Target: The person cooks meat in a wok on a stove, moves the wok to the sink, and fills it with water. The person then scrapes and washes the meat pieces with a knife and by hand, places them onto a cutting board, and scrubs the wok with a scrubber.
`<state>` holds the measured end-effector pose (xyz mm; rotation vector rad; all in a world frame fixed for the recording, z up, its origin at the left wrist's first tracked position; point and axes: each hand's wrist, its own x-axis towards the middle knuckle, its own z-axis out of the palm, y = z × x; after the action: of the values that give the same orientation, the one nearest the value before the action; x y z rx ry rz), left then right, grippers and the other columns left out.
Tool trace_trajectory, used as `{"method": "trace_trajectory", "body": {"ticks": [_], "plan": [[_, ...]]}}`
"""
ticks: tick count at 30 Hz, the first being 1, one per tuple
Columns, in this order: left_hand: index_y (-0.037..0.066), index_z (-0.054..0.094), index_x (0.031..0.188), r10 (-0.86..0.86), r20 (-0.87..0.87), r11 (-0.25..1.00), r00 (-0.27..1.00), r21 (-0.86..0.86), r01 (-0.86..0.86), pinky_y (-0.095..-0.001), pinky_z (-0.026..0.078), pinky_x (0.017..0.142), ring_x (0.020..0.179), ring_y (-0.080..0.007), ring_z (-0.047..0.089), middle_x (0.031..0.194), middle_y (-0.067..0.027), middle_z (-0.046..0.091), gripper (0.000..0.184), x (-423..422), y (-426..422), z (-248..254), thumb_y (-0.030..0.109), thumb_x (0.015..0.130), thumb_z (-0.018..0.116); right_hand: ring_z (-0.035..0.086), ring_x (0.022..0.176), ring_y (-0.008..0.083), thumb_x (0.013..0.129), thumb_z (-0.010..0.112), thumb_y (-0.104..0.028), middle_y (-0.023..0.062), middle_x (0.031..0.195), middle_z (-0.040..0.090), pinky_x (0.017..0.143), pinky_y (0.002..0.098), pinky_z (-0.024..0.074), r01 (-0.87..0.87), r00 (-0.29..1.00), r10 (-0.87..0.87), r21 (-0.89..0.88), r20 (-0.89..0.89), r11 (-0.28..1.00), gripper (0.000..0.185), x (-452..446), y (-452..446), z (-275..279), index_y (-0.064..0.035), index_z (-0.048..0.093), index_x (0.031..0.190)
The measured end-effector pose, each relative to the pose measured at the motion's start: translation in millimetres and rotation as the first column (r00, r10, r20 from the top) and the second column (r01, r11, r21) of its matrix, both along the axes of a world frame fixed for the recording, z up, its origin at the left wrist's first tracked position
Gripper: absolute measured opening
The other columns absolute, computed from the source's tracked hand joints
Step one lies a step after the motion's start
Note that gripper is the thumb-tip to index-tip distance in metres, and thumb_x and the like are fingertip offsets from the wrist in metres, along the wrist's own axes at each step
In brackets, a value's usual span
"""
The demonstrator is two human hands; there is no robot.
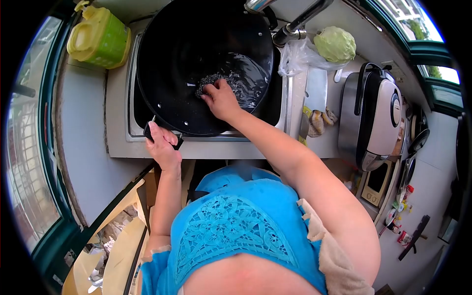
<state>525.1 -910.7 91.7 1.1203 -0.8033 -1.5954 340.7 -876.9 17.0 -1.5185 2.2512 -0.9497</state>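
Observation:
A large black wok (172,64) rests tilted in the sink, with some water pooled on its right inner side. My left hand (163,142) is closed around the wok's black handle (179,143) at the near left rim. Inside the wok, my right hand (221,98) pinches a grey steel wool scrubber (209,81) against the wok's surface. My fingers cover part of the scrubber.
Around the metal sink (132,113) stand a green-yellow jug (101,39) on the left and a faucet (290,33) behind. To the right are a cabbage (335,44), a plastic bag (296,56), a cleaver (316,88), ginger-like roots (317,124) and a rice cooker (368,113).

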Motion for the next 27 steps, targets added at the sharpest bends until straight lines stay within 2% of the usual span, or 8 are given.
{"method": "trace_trajectory", "body": {"ticks": [4,7,10,16,17,21,24,27], "plan": [[0.011,0.034,0.059,0.006,0.011,0.986,1.0,0.168,-0.008,-0.024,0.028,0.038,0.041,-0.0085,0.03,0.048,0.0017,0.033,0.045,5,-1,-6,0.036,0.095,0.044,0.052,0.086,0.0312,0.075,0.067,-0.012,0.0138,0.094,0.049,0.074,0.0366,0.0456,-0.175,0.978,0.192,-0.19,0.076,0.966,0.017,27,-43,-4,-0.0094,0.059,0.089],[0.011,0.035,0.06,0.009,0.002,0.978,1.0,0.206,-0.009,-0.0238,0.028,0.038,0.041,-0.0081,0.031,0.048,0.0018,0.033,0.043,14,-3,-15,0.035,0.095,0.045,0.052,0.086,0.0312,0.077,0.062,-0.013,0.0123,0.092,0.049,0.071,0.0386,0.0451,-0.061,0.974,0.018,-0.187,-0.225,0.981,0.012,-19,-86,-30,-0.0105,0.057,0.088],[0.012,0.034,0.062,0.003,-0.037,0.978,0.999,0.21,0.005,-0.0229,0.029,0.038,0.04,-0.0078,0.032,0.048,0.002,0.033,0.041,18,-7,-20,0.034,0.094,0.046,0.05,0.09,0.0327,0.08,0.058,-0.018,0.0135,0.094,0.05,0.073,0.042,0.0438,0.024,0.963,-0.041,-0.064,-0.266,0.998,0.01,-49,-98,-30,-0.0112,0.057,0.086],[0.012,0.034,0.065,0.016,-0.105,0.961,0.994,0.276,0.013,-0.0223,0.029,0.038,0.04,-0.0069,0.031,0.049,0.0024,0.033,0.038,24,-17,-30,0.033,0.094,0.047,0.049,0.088,0.0323,0.08,0.059,-0.022,0.0124,0.09,0.047,0.073,0.044,0.0429,-0.078,0.996,0.081,0.094,-0.029,0.993,0.014,42,-66,-24,-0.0115,0.054,0.088],[0.012,0.034,0.065,0.007,-0.11,0.96,0.994,0.28,0.024,-0.0223,0.029,0.038,0.04,-0.0069,0.031,0.049,0.0024,0.033,0.038,28,-17,-30,0.033,0.094,0.047,0.049,0.088,0.0322,0.08,0.059,-0.021,0.0128,0.09,0.047,0.075,0.044,0.0425,-0.104,0.989,0.11,0.067,-0.096,0.992,0.013,33,-76,-25,-0.0112,0.054,0.088],[0.013,0.034,0.061,-0.007,-0.082,0.969,0.997,0.244,0.027,-0.0227,0.026,0.037,0.04,-0.0071,0.03,0.048,0.0027,0.032,0.041,28,-19,-28,0.035,0.094,0.047,0.049,0.091,0.0321,0.082,0.055,-0.021,0.013,0.094,0.049,0.074,0.0434,0.042,0.1,0.918,-0.075,0.046,-0.39,0.994,0.013,-43,-123,-21,-0.0104,0.054,0.09],[0.012,0.034,0.067,0.0,-0.126,0.967,0.992,0.253,0.032,-0.0221,0.028,0.037,0.04,-0.006,0.03,0.049,0.0032,0.032,0.035,31,-20,-33,0.029,0.095,0.046,0.049,0.092,0.0324,0.083,0.055,-0.021,0.0128,0.095,0.049,0.074,0.0438,0.0424,0.049,0.937,0.015,0.173,-0.35,0.984,0.013,-29,-95,-26,-0.0105,0.054,0.091],[0.012,0.035,0.068,-0.01,-0.134,0.959,0.991,0.279,0.048,-0.0221,0.028,0.037,0.04,-0.0062,0.03,0.049,0.0032,0.032,0.034,33,-21,-33,0.029,0.095,0.046,0.051,0.088,0.0331,0.081,0.057,-0.017,0.0142,0.092,0.049,0.072,0.042,0.0444,-0.146,0.951,0.201,0.232,-0.235,0.962,0.012,26,-77,-18,-0.0092,0.053,0.09]]}}
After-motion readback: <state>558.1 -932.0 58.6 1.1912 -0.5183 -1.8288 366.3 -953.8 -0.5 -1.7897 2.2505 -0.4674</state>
